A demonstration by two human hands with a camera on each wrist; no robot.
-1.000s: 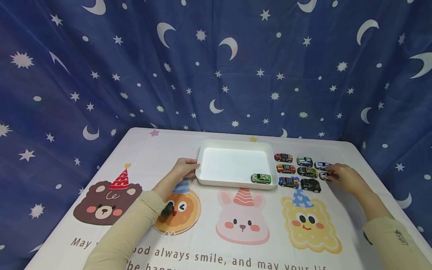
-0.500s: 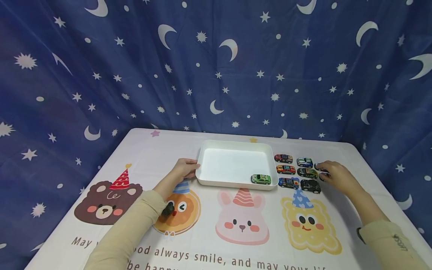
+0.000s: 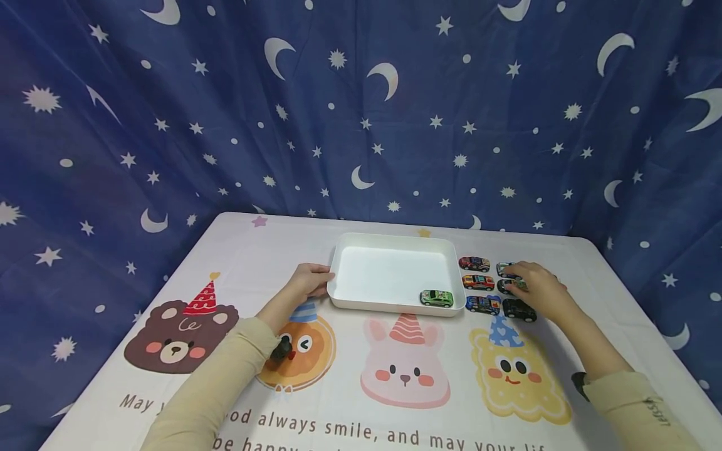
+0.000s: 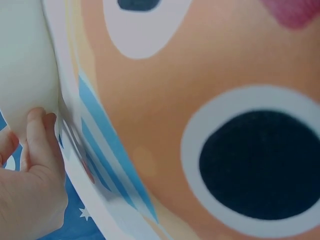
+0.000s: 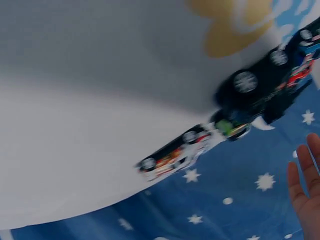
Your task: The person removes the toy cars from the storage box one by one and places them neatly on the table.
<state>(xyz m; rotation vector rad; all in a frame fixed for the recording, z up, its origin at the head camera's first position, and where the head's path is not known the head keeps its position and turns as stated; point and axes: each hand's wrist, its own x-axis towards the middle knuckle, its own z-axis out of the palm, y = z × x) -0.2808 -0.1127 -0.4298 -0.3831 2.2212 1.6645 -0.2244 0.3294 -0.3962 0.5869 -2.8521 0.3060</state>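
My left hand grips the left wall of a white tray; in the left wrist view its fingers lie along the tray's corner. A green toy car sits in the tray's front right corner. My right hand is over the right part of a group of toy cars, partly covering a white-and-green car and a dark car. In the right wrist view its fingers look straight and hold nothing visible. A white-and-orange toy car shows there, hidden by the hand in the head view.
Right beside the tray stand a dark red car, a red-and-yellow car and a blue car. A black car is in the front row. A blue star-and-moon curtain hangs behind the printed tablecloth.
My right hand has moved left, from the two rightmost cars to over the middle column. The left hand and the tray stay put.
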